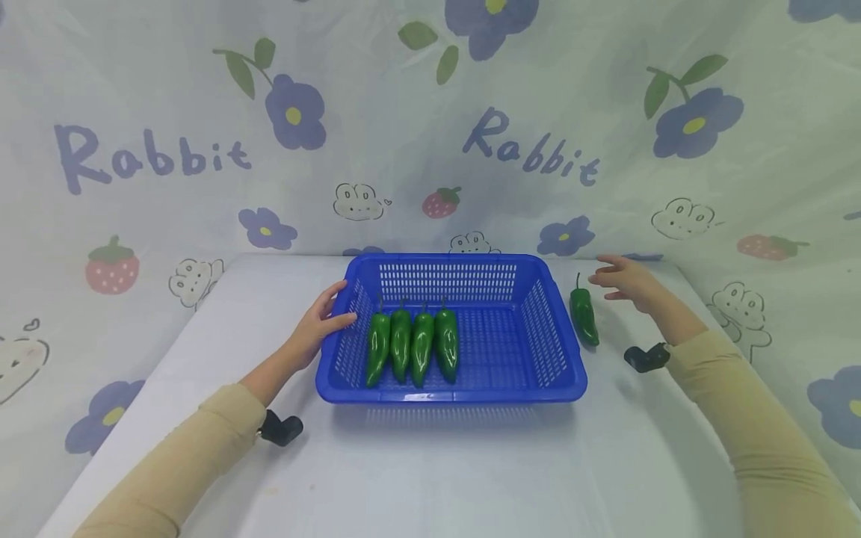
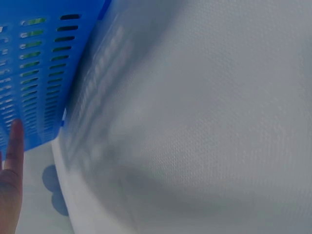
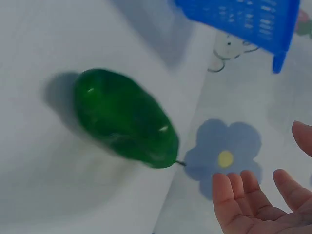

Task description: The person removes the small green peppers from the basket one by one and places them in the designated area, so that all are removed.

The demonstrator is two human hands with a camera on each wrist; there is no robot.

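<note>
A blue plastic basket point(image 1: 464, 396) with slotted walls stands on the white table. Inside it, several green peppers point(image 1: 422, 347) lie side by side toward the left, stems pointing away from me. My left hand point(image 1: 315, 329) holds the basket's left rim, thumb over the edge; in the left wrist view a finger point(image 2: 16, 146) lies against the outer wall. One more green pepper point(image 1: 584, 317) rests on the table just right of the basket. Beside its stem end, my right hand point(image 1: 622, 280) hovers with fingers spread, apart from the pepper and holding nothing.
White cloth printed with flowers, strawberries and rabbits point(image 1: 430, 149) hangs directly behind the table. A small black device sits at each wrist, the left one point(image 1: 281, 428) and the right one point(image 1: 647, 358). White table surface point(image 1: 457, 478) extends in front of the basket.
</note>
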